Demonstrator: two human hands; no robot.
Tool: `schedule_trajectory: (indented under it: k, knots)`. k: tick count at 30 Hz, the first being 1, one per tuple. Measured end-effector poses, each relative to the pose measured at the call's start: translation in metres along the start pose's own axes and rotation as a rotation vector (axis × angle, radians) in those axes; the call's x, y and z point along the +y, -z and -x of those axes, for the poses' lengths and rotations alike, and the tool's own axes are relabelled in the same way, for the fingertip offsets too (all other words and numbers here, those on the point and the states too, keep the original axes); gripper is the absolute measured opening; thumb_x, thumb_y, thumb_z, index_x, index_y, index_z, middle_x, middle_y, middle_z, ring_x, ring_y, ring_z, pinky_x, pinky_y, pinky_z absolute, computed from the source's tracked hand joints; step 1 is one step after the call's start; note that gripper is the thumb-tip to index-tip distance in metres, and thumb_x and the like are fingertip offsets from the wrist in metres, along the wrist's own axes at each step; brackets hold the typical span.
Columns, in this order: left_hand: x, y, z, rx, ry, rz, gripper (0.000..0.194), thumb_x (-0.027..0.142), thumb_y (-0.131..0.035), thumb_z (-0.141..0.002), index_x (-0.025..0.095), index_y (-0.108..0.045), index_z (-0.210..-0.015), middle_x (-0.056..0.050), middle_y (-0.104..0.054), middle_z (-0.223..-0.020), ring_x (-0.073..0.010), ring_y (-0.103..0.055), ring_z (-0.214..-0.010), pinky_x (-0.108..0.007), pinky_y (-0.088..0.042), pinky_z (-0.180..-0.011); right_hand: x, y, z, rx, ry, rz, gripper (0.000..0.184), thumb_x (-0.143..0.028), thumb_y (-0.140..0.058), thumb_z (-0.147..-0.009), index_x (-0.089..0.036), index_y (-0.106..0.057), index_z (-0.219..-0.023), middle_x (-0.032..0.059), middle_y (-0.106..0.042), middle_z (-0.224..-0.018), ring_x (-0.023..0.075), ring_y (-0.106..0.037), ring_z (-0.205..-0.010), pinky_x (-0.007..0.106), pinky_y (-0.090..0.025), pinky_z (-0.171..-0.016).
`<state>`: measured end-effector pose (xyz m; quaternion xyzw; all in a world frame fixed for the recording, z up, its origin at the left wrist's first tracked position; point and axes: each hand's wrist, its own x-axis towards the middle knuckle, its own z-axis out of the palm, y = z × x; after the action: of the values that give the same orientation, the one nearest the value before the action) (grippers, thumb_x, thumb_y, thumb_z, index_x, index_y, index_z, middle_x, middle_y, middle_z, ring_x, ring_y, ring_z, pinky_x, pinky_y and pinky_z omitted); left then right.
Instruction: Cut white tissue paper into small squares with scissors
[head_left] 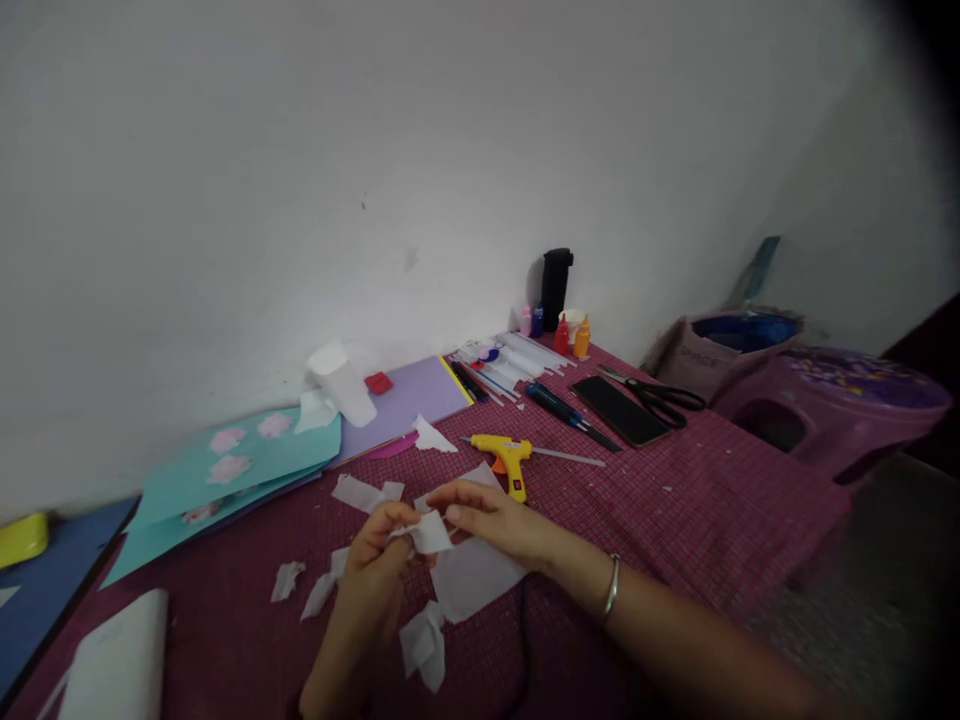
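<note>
My left hand and my right hand meet over a magenta checked cloth, both pinching a small piece of white tissue paper between their fingertips. A silver bangle sits on my right wrist. Torn white paper scraps lie around and under my hands, with a larger white sheet just below my right hand. A yellow glue gun lies a little beyond my right hand.
Teal card with pink tissue flowers and a lilac sheet lie at the left. A white cup, glue sticks, pens, small paint bottles, a black phone, and scissors sit farther back. A purple plastic stool stands right.
</note>
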<state>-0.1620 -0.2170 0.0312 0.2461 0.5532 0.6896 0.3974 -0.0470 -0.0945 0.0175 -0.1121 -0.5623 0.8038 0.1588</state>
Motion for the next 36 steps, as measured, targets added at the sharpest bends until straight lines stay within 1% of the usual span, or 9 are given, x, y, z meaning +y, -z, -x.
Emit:
schedule_trajectory:
  k: [3,6,11,13,16,18,23,30,36]
  knots:
    - [0.005,0.002,0.001,-0.001,0.010,0.104,0.006,0.019,-0.067,-0.064,0.018,-0.061,-0.063,0.001,-0.065,-0.064,-0.0114,-0.056,-0.054,-0.024,-0.044,-0.054,0.002,0.000,0.000,-0.099,-0.053,0.018,0.044,-0.048,-0.072,-0.071,-0.018,-0.063,-0.102,0.0011,-0.061,-0.090,0.0112,-0.057,-0.079,0.023,-0.045,-0.064]
    - [0.009,0.006,-0.002,0.030,0.039,0.160,0.009,0.015,-0.069,-0.057,0.018,-0.060,-0.057,0.003,-0.061,-0.060,-0.0097,-0.054,-0.051,-0.022,-0.042,-0.051,0.005,0.001,-0.002,-0.169,-0.171,-0.123,0.046,-0.049,-0.074,-0.068,-0.015,-0.061,-0.097,0.0004,-0.062,-0.078,0.0108,-0.059,-0.066,0.021,-0.044,-0.053]
    - [0.005,0.018,-0.011,0.174,-0.008,0.014,0.007,0.014,-0.061,-0.053,0.018,-0.055,-0.052,0.005,-0.054,-0.054,-0.0079,-0.044,-0.044,-0.020,-0.034,-0.043,0.009,0.003,-0.004,-0.010,-0.168,-0.264,0.038,-0.042,-0.079,-0.062,-0.016,-0.055,-0.077,-0.0064,-0.057,-0.053,0.0057,-0.050,-0.042,0.017,-0.038,-0.043]
    - [0.005,0.020,-0.012,0.210,-0.138,-0.270,0.003,0.017,-0.059,-0.056,0.020,-0.058,-0.054,0.004,-0.054,-0.056,-0.0115,-0.048,-0.050,-0.023,-0.039,-0.048,0.008,0.002,-0.004,0.019,-0.171,-0.287,0.037,-0.042,-0.078,-0.063,-0.016,-0.055,-0.076,-0.0065,-0.056,-0.050,0.0058,-0.048,-0.040,0.018,-0.037,-0.042]
    - [0.008,0.014,-0.005,0.277,-0.511,-0.733,0.007,0.019,-0.063,-0.061,0.022,-0.068,-0.066,-0.003,-0.062,-0.081,-0.0210,-0.058,-0.080,-0.033,-0.046,-0.073,0.004,-0.001,-0.002,0.043,-0.209,-0.330,0.036,-0.042,-0.077,-0.063,-0.017,-0.054,-0.075,-0.0067,-0.056,-0.048,0.0059,-0.046,-0.038,0.018,-0.035,-0.040]
    - [0.011,0.005,0.003,0.235,-0.664,-0.857,0.008,0.020,-0.065,-0.067,0.023,-0.069,-0.073,-0.005,-0.063,-0.088,-0.0224,-0.058,-0.087,-0.035,-0.045,-0.081,0.002,-0.003,-0.001,0.054,-0.243,-0.332,0.036,-0.041,-0.077,-0.062,-0.017,-0.052,-0.071,-0.0064,-0.056,-0.046,0.0060,-0.045,-0.037,0.018,-0.032,-0.039]
    - [0.009,-0.013,0.018,-0.067,-0.529,-0.793,0.011,0.018,-0.062,-0.076,0.024,-0.071,-0.076,-0.003,-0.069,-0.077,-0.0190,-0.063,-0.073,-0.028,-0.048,-0.068,-0.001,-0.005,0.001,0.018,-0.286,-0.316,0.032,-0.040,-0.073,-0.065,-0.017,-0.051,-0.063,-0.0072,-0.050,-0.042,0.0050,-0.039,-0.034,0.019,-0.025,-0.038]
    - [0.002,-0.014,0.017,-0.030,-0.508,-0.777,0.011,0.018,-0.065,-0.073,0.024,-0.073,-0.076,-0.003,-0.071,-0.077,-0.0188,-0.065,-0.071,-0.027,-0.049,-0.067,-0.003,-0.001,0.001,-0.086,-0.347,-0.475,0.033,-0.036,-0.066,-0.069,-0.019,-0.039,-0.058,-0.0093,-0.042,-0.041,0.0031,-0.028,-0.034,0.020,-0.014,-0.038]
    - [-0.004,-0.013,0.016,-0.052,-0.470,-0.786,0.010,0.019,-0.063,-0.077,0.025,-0.071,-0.077,-0.001,-0.069,-0.077,-0.0175,-0.064,-0.071,-0.025,-0.048,-0.064,0.000,0.000,0.001,-0.112,-0.346,-0.467,0.029,-0.035,-0.064,-0.070,-0.019,-0.041,-0.060,-0.0095,-0.042,-0.040,0.0034,-0.028,-0.033,0.020,-0.014,-0.037]
